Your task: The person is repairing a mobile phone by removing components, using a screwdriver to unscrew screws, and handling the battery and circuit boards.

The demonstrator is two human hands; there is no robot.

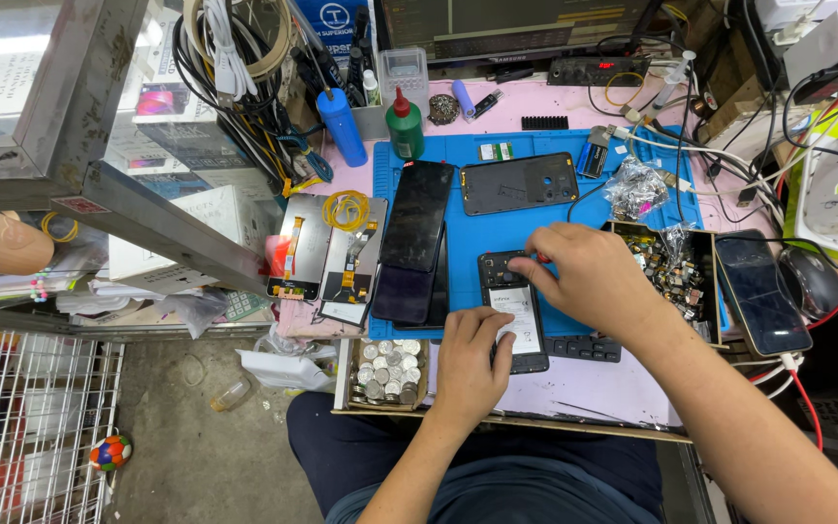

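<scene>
Opened phone (514, 311), back cover off, is laid on the blue mat (535, 228) near its front edge, just left of the parts tray (676, 267). It is pinned flat by the left hand (467, 369), fingers spread loose over the phone's lower half, nothing gripped. A small red-tipped tool (541, 258) appears pinched in the right hand (589, 277) at the phone's top end, near the camera area; grip is closed tight, though the tool is mostly hidden, so its type cannot be told. For clean work, the tool should be kept square to the phone and the board steadied. Detached back cover (519, 182) is parked behind the phone.
</scene>
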